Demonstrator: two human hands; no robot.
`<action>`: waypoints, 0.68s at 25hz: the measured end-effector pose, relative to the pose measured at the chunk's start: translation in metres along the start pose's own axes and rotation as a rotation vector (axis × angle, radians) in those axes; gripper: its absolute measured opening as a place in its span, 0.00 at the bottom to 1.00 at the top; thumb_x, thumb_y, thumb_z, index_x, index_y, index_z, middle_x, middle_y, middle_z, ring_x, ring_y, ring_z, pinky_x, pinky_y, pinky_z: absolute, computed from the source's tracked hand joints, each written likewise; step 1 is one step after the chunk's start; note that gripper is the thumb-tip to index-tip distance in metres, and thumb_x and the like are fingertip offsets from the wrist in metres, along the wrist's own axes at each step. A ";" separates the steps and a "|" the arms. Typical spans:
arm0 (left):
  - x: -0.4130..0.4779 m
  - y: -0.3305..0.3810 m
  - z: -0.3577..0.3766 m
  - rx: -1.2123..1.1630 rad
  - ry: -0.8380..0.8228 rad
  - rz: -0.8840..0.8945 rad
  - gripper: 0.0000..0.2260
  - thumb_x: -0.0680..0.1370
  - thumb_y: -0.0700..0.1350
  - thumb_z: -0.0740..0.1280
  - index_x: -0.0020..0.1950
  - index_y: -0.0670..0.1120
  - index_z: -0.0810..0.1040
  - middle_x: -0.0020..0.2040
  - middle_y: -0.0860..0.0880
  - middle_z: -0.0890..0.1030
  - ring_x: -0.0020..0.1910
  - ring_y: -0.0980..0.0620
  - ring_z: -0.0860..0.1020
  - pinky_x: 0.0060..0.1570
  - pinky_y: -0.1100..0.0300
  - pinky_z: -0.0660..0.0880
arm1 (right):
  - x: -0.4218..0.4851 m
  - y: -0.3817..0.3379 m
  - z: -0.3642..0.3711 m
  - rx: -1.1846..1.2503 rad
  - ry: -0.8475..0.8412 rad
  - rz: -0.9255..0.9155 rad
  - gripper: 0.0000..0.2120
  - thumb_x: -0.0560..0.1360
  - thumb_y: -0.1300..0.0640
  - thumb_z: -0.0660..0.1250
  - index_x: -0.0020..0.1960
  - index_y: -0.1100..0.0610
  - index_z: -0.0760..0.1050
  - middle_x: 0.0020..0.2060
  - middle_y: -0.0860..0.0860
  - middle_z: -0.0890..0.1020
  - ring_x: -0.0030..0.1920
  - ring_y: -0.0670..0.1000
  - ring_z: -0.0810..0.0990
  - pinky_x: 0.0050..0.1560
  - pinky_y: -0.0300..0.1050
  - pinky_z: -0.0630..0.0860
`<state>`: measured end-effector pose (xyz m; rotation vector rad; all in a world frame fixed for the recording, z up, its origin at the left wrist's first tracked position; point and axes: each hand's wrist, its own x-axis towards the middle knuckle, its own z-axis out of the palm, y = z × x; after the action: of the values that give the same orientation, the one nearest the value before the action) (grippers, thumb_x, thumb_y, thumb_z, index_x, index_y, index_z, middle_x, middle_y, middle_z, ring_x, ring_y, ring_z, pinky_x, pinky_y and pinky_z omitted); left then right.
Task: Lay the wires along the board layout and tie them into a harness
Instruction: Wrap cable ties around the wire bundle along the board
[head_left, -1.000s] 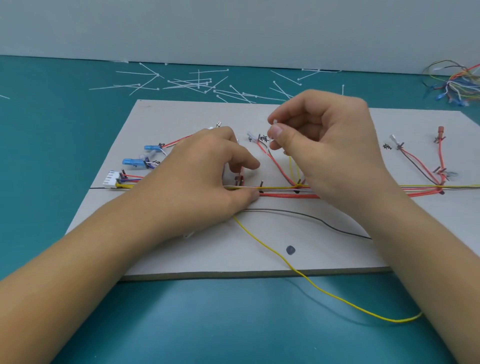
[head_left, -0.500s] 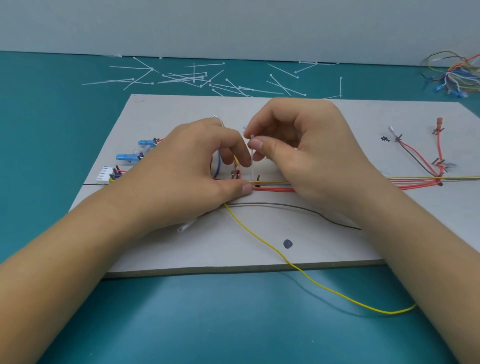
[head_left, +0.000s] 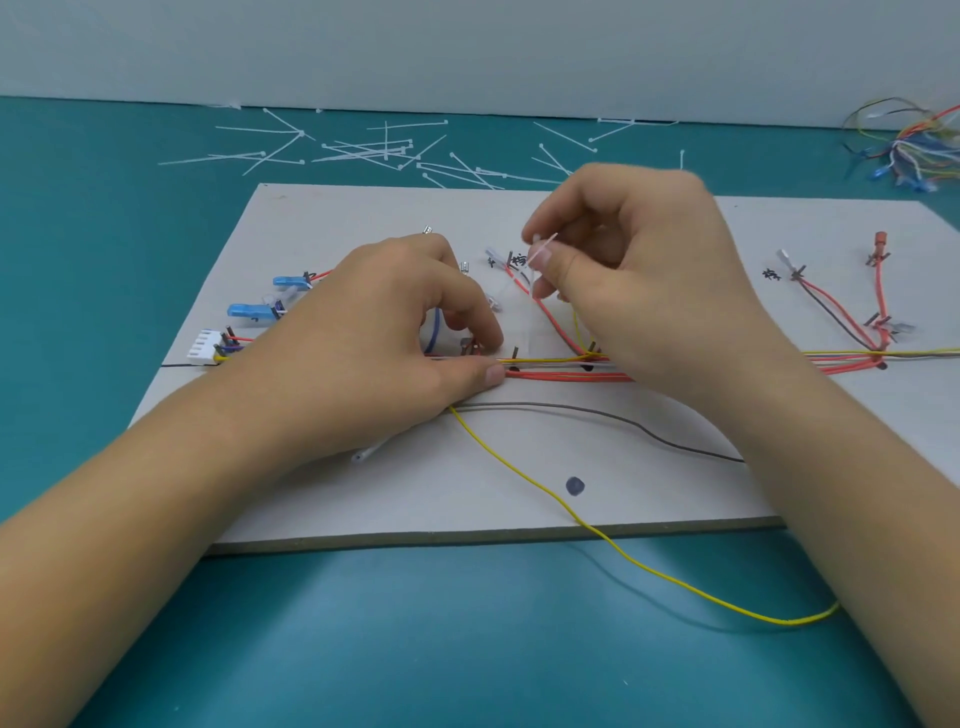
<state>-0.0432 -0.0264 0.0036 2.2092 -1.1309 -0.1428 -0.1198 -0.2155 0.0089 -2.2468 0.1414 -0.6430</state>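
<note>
A grey layout board (head_left: 649, 467) lies on the teal table with red, yellow and white wires (head_left: 566, 366) running along its middle between small pegs. My left hand (head_left: 384, 338) rests on the board and pinches the wire bundle next to a peg, thumb and forefinger curled round it. My right hand (head_left: 639, 291) is raised just above the bundle and pinches a white cable tie (head_left: 537, 254) between thumb and forefinger. A loose yellow wire (head_left: 613, 540) trails off the board's front edge. A grey wire (head_left: 597, 415) curves below the bundle.
Several loose white cable ties (head_left: 374, 150) are scattered on the table behind the board. A tangle of spare coloured wires (head_left: 914, 145) lies at the far right. Blue connectors (head_left: 252, 310) and a white plug (head_left: 205, 345) sit at the board's left end. Red branch wires (head_left: 878, 291) rise at right.
My right hand has lifted the cable tie's tail up and to the right, away from my left hand. My left hand has stayed on the bundle.
</note>
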 end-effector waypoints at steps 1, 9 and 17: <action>0.000 0.001 0.000 0.004 0.004 0.005 0.07 0.69 0.57 0.74 0.45 0.59 0.86 0.45 0.57 0.77 0.47 0.62 0.75 0.50 0.59 0.73 | 0.000 0.000 0.001 -0.008 -0.024 0.013 0.07 0.76 0.63 0.70 0.44 0.51 0.80 0.33 0.46 0.83 0.36 0.46 0.86 0.35 0.36 0.76; -0.005 0.014 0.003 0.101 0.028 0.138 0.01 0.72 0.50 0.75 0.41 0.57 0.85 0.43 0.55 0.75 0.46 0.52 0.75 0.52 0.47 0.73 | -0.001 -0.002 0.002 -0.042 -0.078 0.046 0.09 0.74 0.62 0.70 0.42 0.48 0.80 0.32 0.45 0.84 0.36 0.46 0.86 0.34 0.36 0.77; -0.006 0.025 0.014 0.127 0.066 -0.003 0.10 0.70 0.60 0.78 0.37 0.55 0.85 0.38 0.56 0.78 0.41 0.52 0.77 0.47 0.52 0.73 | -0.002 -0.005 0.001 -0.048 -0.045 0.062 0.08 0.73 0.63 0.69 0.42 0.50 0.80 0.32 0.47 0.84 0.36 0.48 0.86 0.36 0.42 0.81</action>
<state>-0.0688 -0.0393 0.0063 2.3091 -1.1277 0.0011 -0.1212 -0.2106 0.0113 -2.2921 0.2047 -0.5609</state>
